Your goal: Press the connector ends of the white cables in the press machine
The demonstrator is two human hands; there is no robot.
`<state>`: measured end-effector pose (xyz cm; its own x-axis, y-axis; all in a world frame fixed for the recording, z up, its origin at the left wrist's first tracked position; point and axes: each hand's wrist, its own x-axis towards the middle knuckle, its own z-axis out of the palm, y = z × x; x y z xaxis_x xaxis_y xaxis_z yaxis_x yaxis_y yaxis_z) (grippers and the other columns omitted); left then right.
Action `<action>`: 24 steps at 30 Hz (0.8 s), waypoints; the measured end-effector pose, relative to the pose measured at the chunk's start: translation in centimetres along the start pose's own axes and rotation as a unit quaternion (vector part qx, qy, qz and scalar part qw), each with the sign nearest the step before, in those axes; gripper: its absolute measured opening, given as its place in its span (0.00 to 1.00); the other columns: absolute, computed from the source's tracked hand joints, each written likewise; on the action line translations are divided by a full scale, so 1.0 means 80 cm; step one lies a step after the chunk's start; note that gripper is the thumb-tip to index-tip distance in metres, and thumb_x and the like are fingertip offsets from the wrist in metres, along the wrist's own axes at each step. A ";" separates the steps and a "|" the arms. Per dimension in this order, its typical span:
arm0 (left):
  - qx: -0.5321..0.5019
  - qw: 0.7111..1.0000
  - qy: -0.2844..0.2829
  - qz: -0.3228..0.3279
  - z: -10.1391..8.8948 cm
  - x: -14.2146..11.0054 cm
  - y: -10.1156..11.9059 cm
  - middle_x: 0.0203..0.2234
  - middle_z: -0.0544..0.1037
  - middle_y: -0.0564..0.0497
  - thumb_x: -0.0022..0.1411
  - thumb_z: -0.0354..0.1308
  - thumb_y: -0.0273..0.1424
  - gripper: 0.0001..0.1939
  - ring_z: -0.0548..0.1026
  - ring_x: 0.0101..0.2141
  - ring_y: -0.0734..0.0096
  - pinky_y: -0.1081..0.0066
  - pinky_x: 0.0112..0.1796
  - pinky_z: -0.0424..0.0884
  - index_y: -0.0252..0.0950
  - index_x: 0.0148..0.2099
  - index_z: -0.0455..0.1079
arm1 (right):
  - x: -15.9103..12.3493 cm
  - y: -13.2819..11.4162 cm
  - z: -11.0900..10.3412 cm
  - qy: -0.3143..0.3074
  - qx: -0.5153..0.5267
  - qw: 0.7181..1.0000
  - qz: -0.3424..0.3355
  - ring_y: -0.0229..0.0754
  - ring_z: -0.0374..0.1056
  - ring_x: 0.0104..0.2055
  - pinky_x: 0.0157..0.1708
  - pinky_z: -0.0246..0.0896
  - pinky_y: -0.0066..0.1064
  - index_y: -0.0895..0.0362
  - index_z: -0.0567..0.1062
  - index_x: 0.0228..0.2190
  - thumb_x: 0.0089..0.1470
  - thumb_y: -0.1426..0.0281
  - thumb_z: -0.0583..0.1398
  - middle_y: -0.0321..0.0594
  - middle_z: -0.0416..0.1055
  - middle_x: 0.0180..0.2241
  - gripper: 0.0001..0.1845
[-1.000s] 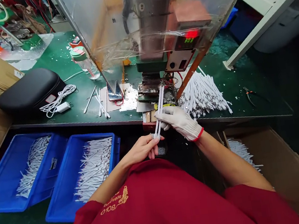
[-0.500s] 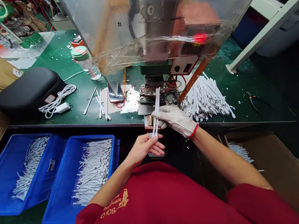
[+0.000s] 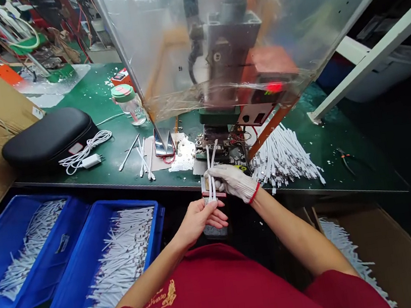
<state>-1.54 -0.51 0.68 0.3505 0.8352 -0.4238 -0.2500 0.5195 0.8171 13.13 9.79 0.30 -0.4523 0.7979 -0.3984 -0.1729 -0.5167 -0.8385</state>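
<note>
Two short white cables stand nearly upright before me, their upper ends slightly apart. My bare left hand pinches their lower ends between thumb and forefinger, the other fingers loosely curled. In a white knitted glove, my right hand grips the same cables about midway up. Just beyond the cable tips is the metal fixture of a bench press, partly behind a clear plastic shield. Right of the press lies a large pile of white cables.
Two blue bins of white cables are at the lower left. On the green bench are a phone, a black case, a lidded jar and pliers. A cardboard box with cables stands lower right.
My view has tilted up a little, so the scene sits lower. The cables' upper ends have spread apart, and my gloved hand has shifted slightly left on them.
</note>
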 end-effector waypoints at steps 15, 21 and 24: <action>0.033 0.998 -0.029 -0.043 -0.007 0.008 0.004 0.22 0.80 0.42 0.56 0.59 0.53 0.28 0.79 0.22 0.65 0.74 0.24 0.73 0.27 0.35 0.73 | 0.012 0.007 0.001 0.051 0.016 0.998 -0.016 0.30 0.59 0.17 0.14 0.52 0.20 0.62 0.77 0.27 0.45 0.62 0.66 0.38 0.69 0.20 0.14; 0.033 0.998 -0.027 -0.042 -0.007 0.008 0.004 0.22 0.80 0.42 0.56 0.59 0.51 0.27 0.79 0.23 0.66 0.74 0.24 0.73 0.27 0.35 0.74 | 0.006 0.004 0.004 0.058 0.020 0.998 -0.020 0.34 0.64 0.19 0.15 0.59 0.23 0.60 0.77 0.29 0.49 0.62 0.66 0.41 0.73 0.23 0.13; 0.032 0.998 -0.026 -0.043 -0.006 0.008 0.004 0.22 0.80 0.42 0.57 0.59 0.51 0.27 0.79 0.22 0.66 0.74 0.24 0.73 0.27 0.35 0.74 | 0.005 0.004 0.004 0.059 0.017 0.998 -0.025 0.35 0.66 0.19 0.17 0.62 0.24 0.60 0.77 0.29 0.49 0.61 0.66 0.41 0.74 0.24 0.13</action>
<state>-1.87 0.29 0.49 0.4155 0.7766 -0.4735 -0.1591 0.5746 0.8028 12.65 9.86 0.01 -0.3359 0.8528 -0.3999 -0.2223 -0.4843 -0.8462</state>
